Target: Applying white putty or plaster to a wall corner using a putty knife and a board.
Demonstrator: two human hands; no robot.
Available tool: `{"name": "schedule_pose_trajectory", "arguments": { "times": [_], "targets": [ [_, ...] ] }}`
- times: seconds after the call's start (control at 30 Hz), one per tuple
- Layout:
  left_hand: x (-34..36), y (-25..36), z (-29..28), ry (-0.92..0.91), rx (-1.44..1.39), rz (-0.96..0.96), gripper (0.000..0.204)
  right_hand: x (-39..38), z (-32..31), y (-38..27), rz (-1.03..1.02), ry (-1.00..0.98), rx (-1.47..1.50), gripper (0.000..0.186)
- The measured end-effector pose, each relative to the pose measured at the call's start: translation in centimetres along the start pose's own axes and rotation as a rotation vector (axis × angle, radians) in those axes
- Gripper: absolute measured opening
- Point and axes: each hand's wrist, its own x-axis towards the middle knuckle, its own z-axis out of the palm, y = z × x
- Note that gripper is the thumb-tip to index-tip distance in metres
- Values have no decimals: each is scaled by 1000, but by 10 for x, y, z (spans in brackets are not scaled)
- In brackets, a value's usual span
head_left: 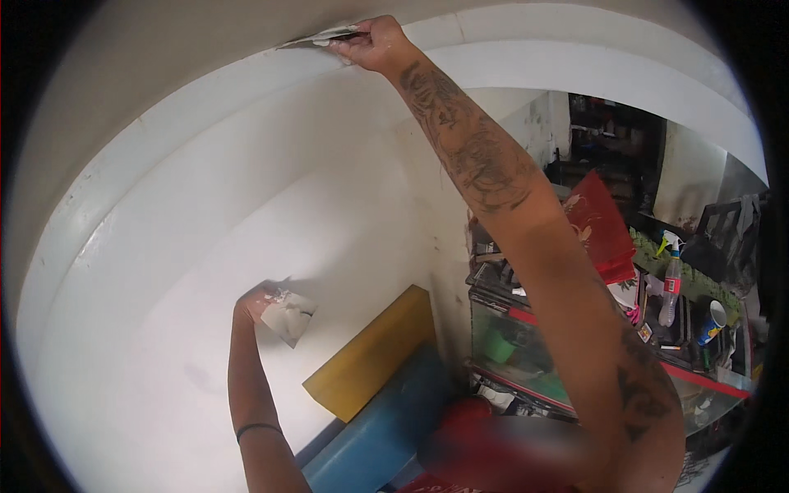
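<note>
My right hand [374, 45] is raised to the white band [460, 25] along the top of the wall, closed on a flat scraper [319, 41] smeared with white paste, its edge at the seam with the ceiling. Lower at the left, my left hand [255, 304] is closed on a wide scraper [289, 320] carrying white paste, held in front of the white wall [148, 361].
Below are yellow [370, 353] and blue [378, 411] padded-looking panels. At the right stands a cluttered glass display counter [526, 361] with a spray bottle [671, 287], a cylindrical can [712, 322] and red sheets [600, 222]. A dark doorway [612, 140] is behind.
</note>
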Motion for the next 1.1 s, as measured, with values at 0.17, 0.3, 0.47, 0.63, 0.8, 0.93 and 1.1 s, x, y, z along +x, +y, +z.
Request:
{"name": "schedule_pose_trajectory", "arguments": {
  "times": [0.17,0.3,0.47,0.63,0.8,0.93,1.1],
  "targets": [
    [-4,-6,-9,-142,330,48,27,-15,4,-14,5,-118,30,28],
    [12,2,-2,-168,462,108,27,-27,2,-35,-37,-67,-82,27],
    [-16,0,-12,-132,551,23,23,-66,7,-53,-338,-188,-1409,32],
    [4,-10,2,-42,-89,-409,14,-103,-16,-65,-601,-40,-1737,21],
    [13,2,-1,-173,221,-141,19,-137,-55,-57,-308,5,-613,17],
    [5,23,3,-87,286,-191,22,-90,-66,-40,-127,144,-246,17],
    [7,-2,2,-2,-115,-349,22,-20,-45,-21,-224,98,-348,21]
  ]
}}
